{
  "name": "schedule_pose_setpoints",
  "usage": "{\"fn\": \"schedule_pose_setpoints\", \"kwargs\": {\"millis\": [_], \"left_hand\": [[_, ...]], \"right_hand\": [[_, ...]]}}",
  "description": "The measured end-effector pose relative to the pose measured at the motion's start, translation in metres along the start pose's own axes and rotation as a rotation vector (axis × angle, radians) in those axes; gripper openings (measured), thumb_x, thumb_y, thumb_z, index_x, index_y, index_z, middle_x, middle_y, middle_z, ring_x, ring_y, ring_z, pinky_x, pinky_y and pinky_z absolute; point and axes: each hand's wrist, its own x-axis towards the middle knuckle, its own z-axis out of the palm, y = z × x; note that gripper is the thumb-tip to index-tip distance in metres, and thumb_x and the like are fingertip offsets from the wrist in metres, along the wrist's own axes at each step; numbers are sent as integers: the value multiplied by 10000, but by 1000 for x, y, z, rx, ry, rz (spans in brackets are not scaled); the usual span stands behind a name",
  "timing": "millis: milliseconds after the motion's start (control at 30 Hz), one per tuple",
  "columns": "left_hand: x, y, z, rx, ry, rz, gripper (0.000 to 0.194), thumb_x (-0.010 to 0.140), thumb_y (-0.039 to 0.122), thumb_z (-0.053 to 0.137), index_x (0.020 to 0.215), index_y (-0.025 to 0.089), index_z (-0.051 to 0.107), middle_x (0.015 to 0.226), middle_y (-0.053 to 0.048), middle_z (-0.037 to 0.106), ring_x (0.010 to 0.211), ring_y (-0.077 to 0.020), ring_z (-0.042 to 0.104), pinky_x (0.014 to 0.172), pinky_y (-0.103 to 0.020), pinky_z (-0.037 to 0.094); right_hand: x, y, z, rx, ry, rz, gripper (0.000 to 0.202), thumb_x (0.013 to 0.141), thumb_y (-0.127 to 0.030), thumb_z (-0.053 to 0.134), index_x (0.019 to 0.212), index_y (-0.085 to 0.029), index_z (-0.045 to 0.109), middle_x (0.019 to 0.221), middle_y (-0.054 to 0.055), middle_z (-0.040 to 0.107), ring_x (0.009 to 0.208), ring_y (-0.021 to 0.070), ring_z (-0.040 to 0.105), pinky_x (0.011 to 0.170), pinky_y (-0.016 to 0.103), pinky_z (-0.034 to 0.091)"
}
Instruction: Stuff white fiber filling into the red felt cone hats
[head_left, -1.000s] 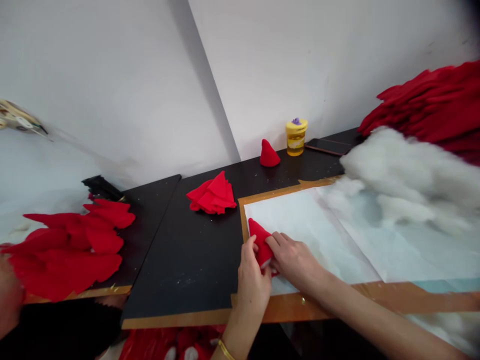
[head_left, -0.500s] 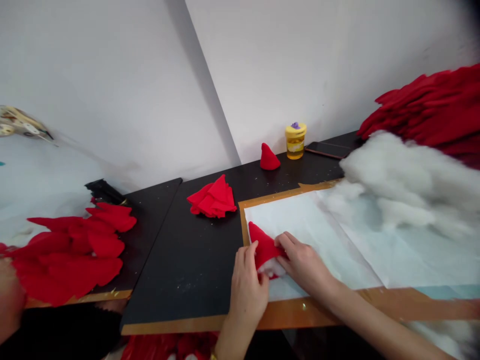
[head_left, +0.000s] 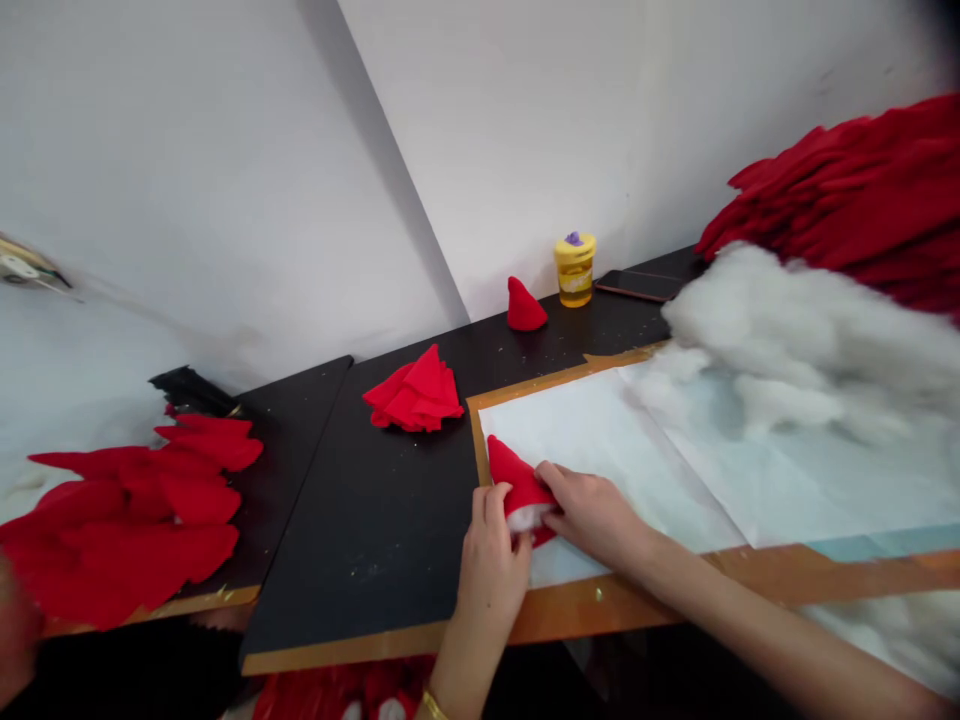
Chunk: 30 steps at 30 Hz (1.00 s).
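Observation:
A small red cone-shaped felt hat (head_left: 514, 470) lies on the white sheet (head_left: 600, 430), tip pointing up and left. White filling (head_left: 528, 517) shows at its open lower edge. My left hand (head_left: 495, 550) grips the hat's left side, fingers bent round the edge. With fingers pinched on the fabric, my right hand (head_left: 589, 510) holds the right side of the opening. The fingertips of both hands are partly hidden by the felt.
A stack of red felt pieces (head_left: 415, 392), a red cone (head_left: 525, 305), a yellow-lidded jar (head_left: 575, 272) and a phone (head_left: 637, 285) stand behind. White stuffing (head_left: 810, 330) and a dark red pile (head_left: 847, 200) lie right. Red pieces (head_left: 135, 520) and another person's blurred hand (head_left: 15, 630) are left.
The whole view has shifted slightly. Both hands still hold the hat, and its lower edge is a little more closed over the filling. The other person's hand at the left has moved lower.

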Motion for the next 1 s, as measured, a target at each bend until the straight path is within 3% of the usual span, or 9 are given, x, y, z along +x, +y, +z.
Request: {"fn": "schedule_pose_setpoints", "kwargs": {"millis": [233, 333, 467, 567, 667, 800, 900, 1000], "left_hand": [[17, -12, 7, 48, 20, -55, 327, 739, -42, 484, 926, 221, 531, 938, -45, 649, 871, -231, 680, 773, -332, 532], [9, -9, -3, 71, 11, -73, 335, 750, -8, 499, 996, 215, 546, 985, -65, 657, 887, -255, 685, 751, -352, 536], [-7, -5, -31, -30, -94, 35, 490, 802, 160, 629, 1268, 234, 499, 1149, -78, 623, 1005, -245, 660, 807, -338, 548], [-4, -5, -40, -130, -103, -3, 290, 903, 261, 572, 1192, 235, 552, 1033, -45, 646, 807, -173, 651, 637, -248, 521], [11, -8, -27, -24, -46, -34, 109, 858, 159, 580, 942, 228, 590, 850, 0, 644, 732, -163, 625, 660, -247, 485], [19, -10, -6, 95, 10, -76, 240, 734, -7, 509, 777, 230, 513, 741, 14, 598, 663, -175, 594, 628, -266, 419], [10, -10, -11, 137, 28, -78, 240, 734, 15, 519, 826, 237, 516, 747, 11, 598, 657, -192, 600, 615, -278, 422], [-1, -9, -30, 112, 67, 45, 300, 765, 66, 540, 1017, 228, 536, 888, -29, 609, 811, -223, 628, 730, -323, 497]], "right_hand": [[4, -6, 4, -102, -17, 59, 240, 842, -60, 495, 1028, -182, 586, 917, 100, 765, 808, 258, 725, 596, 289, 313], [4, -6, 2, -120, -30, 83, 242, 859, -60, 481, 1043, -174, 590, 935, 116, 767, 796, 271, 726, 578, 298, 285], [4, -2, -3, -95, -53, 87, 208, 845, -126, 555, 1043, -185, 582, 902, 99, 767, 788, 265, 721, 586, 290, 295], [4, 1, -6, -69, -65, 70, 195, 843, -131, 563, 1026, -194, 582, 915, 91, 765, 807, 251, 718, 602, 285, 303], [4, 1, -4, -52, -65, 65, 187, 838, -118, 557, 1004, -200, 583, 921, 87, 764, 805, 246, 716, 599, 285, 292], [4, -3, -2, -21, -46, 65, 193, 821, -72, 543, 960, -201, 580, 895, 74, 758, 791, 247, 717, 596, 285, 295], [-1, -1, -4, 25, -29, 54, 184, 838, -89, 559, 990, -192, 562, 911, 74, 750, 800, 249, 716, 617, 285, 351], [-10, 6, -10, 110, -28, -5, 263, 844, -144, 632, 1080, -201, 532, 996, 50, 733, 847, 214, 709, 687, 268, 431]]}}
